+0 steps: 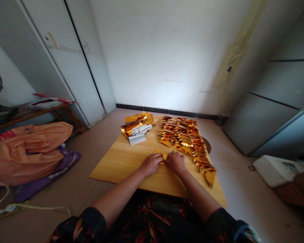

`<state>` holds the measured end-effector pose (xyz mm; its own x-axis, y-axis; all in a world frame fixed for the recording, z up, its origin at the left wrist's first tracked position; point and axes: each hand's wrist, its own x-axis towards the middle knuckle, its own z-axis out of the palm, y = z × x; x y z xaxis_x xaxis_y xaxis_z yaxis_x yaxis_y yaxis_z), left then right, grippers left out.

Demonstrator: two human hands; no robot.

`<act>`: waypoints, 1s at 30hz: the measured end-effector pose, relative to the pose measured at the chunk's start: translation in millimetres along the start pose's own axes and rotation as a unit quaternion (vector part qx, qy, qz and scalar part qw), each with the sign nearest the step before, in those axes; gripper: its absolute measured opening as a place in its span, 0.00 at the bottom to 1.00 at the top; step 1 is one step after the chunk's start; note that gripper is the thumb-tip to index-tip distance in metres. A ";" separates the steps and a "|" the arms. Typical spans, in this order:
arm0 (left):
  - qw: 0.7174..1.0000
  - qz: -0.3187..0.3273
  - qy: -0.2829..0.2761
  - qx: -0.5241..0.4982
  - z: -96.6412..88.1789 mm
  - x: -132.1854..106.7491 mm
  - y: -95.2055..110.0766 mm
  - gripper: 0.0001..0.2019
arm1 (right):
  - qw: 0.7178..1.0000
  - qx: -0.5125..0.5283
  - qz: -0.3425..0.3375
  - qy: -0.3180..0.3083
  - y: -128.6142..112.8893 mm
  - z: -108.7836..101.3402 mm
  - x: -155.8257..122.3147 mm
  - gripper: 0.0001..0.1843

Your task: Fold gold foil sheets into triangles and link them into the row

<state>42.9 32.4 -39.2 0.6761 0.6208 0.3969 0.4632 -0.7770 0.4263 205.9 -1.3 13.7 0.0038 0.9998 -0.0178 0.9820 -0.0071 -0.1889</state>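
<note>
Between my two hands, low over the wooden board, is a small piece of gold foil paper, partly covered by my fingers. My left hand grips its left side with curled fingers. On the other side, my right hand is closed on the same piece. Just right of it, folded gold foil pieces stand in several overlapping rows that run toward the board's right edge. Loose gold foil sheets lie in a heap at the far left of the board, with white-backed paper in front.
Left on the floor are an orange bag, a purple bag and a pale cord. A low wooden bench stands by the cabinet. A white foam box sits at right, below a grey refrigerator.
</note>
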 end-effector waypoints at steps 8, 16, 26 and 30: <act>1.000 0.000 0.006 -0.003 -1.0 0.0 2.0 0.16 | 0.999 0.040 0.026 0.000 3.8 2.2 0.2 0.08; 1.000 -0.006 0.007 -0.015 -2.4 0.0 5.0 0.13 | 0.995 0.098 0.035 0.002 9.2 3.3 0.7 0.11; 0.999 0.036 -0.029 0.006 -12.7 -0.5 9.2 0.09 | 0.996 0.078 0.052 0.003 4.4 2.8 2.3 0.08; 0.996 0.066 -0.061 0.020 -20.2 -0.2 8.3 0.09 | 0.994 0.098 0.046 -0.005 9.1 2.5 2.5 0.11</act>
<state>35.0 27.9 -19.4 0.7956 0.4981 0.3448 0.3873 -0.8558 0.3429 214.4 1.0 9.5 0.0884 0.9947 -0.0529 0.9222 -0.1017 -0.3732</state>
